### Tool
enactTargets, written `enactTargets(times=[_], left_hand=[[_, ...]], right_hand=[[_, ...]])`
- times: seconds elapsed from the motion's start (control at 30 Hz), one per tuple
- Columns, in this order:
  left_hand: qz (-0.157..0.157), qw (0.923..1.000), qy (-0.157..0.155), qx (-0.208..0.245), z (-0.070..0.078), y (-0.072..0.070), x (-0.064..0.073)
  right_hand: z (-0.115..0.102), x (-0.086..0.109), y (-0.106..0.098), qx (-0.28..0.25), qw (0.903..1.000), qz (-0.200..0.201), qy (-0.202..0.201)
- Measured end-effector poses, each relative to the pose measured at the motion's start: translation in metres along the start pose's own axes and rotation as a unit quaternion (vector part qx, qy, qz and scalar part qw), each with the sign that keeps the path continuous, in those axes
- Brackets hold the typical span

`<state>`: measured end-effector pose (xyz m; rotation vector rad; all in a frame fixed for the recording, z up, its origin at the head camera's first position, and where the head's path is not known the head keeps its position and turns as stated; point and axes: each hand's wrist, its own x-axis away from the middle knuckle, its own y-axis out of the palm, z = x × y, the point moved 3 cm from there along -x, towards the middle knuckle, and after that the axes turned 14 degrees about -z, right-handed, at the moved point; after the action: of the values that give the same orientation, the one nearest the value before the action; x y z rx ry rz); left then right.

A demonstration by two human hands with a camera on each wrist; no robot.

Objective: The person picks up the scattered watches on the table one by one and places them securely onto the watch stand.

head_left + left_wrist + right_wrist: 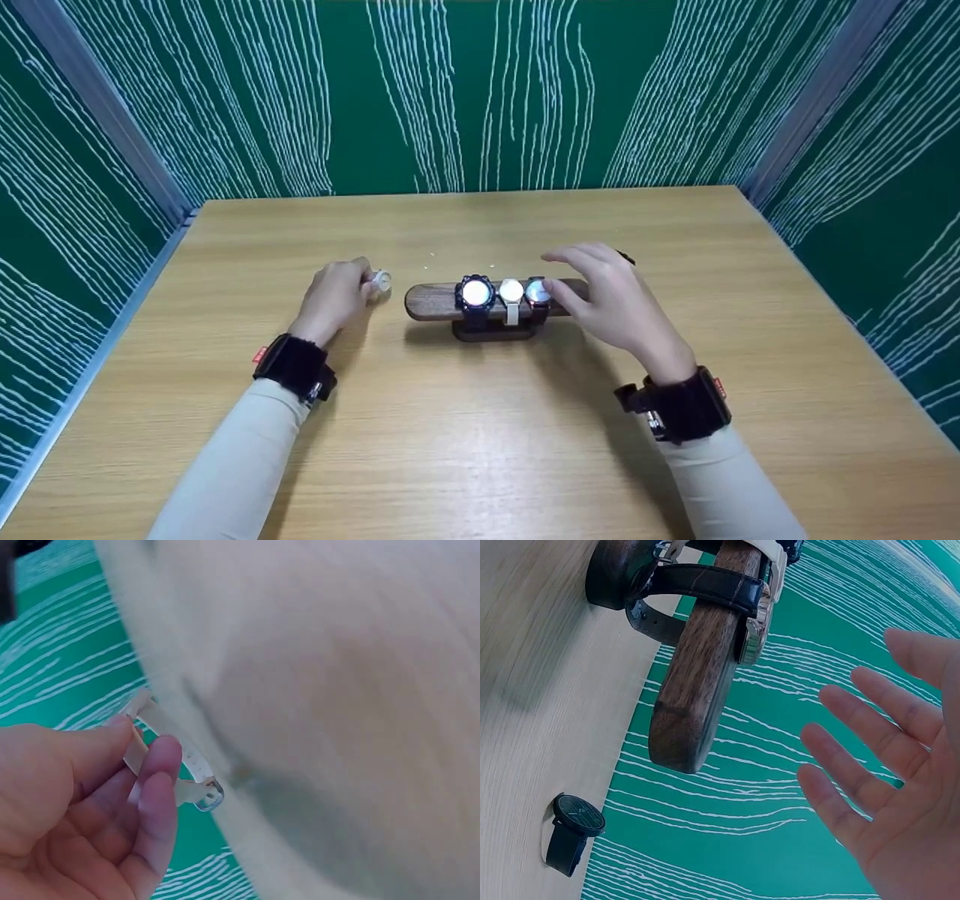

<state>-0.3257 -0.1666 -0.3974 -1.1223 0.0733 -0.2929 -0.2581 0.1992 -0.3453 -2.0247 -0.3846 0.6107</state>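
My left hand [335,294] pinches a small white wristwatch [382,280] just left of the watch stand. In the left wrist view its white strap [196,764] and metal buckle hang from my thumb and fingers. The dark wooden watch stand [431,301] carries three watches: a large dark one [475,292], a white-strapped one [511,291] and a dark-strapped one [538,291]. Over the stand's right end my right hand [600,289] hovers with fingers spread, holding nothing. The right wrist view shows the dark leather strap [705,586] wrapped around the bar.
A black watch [580,815] lies on the table beyond the stand's right end, mostly behind my right hand in the head view. Tiny white bits are scattered on the wooden table [480,420] behind the stand. Green walls [480,97] with white lines enclose the table.
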Motion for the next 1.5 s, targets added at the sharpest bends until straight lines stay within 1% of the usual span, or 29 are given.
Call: enactTargets(times=[0.13, 0.3, 0.33, 0.4, 0.57, 0.67, 0.83, 0.97, 1.07, 1.13, 1.2, 1.37, 1.5], left_hand=[[0.018, 0.9995, 0.010, 0.022, 0.008, -0.010, 0.007], [0.052, 0.9975, 0.030, 0.036, 0.026, -0.021, 0.020], [0.054, 0.9971, 0.034, 0.041, 0.030, -0.023, 0.023], [0.053, 0.9964, 0.041, 0.053, 0.039, -0.025, 0.029], [0.032, 0.9942, 0.059, 0.084, 0.063, -0.025, 0.042], [0.029, 0.9917, 0.086, 0.091, 0.077, -0.024, 0.049], [0.021, 0.9847, 0.145, 0.094, 0.102, -0.021, 0.060], [0.006, 0.9775, 0.190, 0.091, 0.119, -0.016, 0.065], [0.001, 0.9695, 0.229, 0.088, 0.129, -0.011, 0.066], [0.001, 0.9647, 0.249, 0.086, 0.134, -0.007, 0.066], [0.003, 0.9613, 0.262, 0.084, 0.137, -0.005, 0.066], [0.003, 0.9547, 0.284, 0.089, 0.140, 0.001, 0.068], [0.000, 0.9509, 0.294, 0.095, 0.139, 0.004, 0.068]], right_hand=[[-0.001, 0.000, -0.001, 0.002, 1.0000, 0.001, -0.001], [-0.002, 0.000, -0.002, 0.010, 0.9996, 0.019, -0.018], [-0.003, -0.001, -0.002, 0.012, 0.9994, 0.022, -0.023], [-0.004, 0.000, -0.002, 0.016, 0.9990, 0.029, -0.031], [-0.007, 0.000, -0.003, 0.021, 0.9981, 0.034, -0.046], [-0.010, -0.001, -0.002, 0.023, 0.9975, 0.037, -0.055], [-0.017, -0.001, 0.000, 0.018, 0.9966, 0.029, -0.075], [-0.023, -0.002, 0.005, 0.014, 0.9948, 0.019, -0.099], [-0.027, -0.003, 0.009, 0.014, 0.9923, 0.014, -0.123], [-0.029, -0.003, 0.011, 0.010, 0.9906, 0.010, -0.136], [-0.031, -0.004, 0.013, -0.001, 0.9892, 0.004, -0.146], [-0.034, -0.004, 0.016, -0.026, 0.9869, -0.016, -0.159], [-0.035, -0.005, 0.019, -0.030, 0.9856, -0.025, -0.165]])
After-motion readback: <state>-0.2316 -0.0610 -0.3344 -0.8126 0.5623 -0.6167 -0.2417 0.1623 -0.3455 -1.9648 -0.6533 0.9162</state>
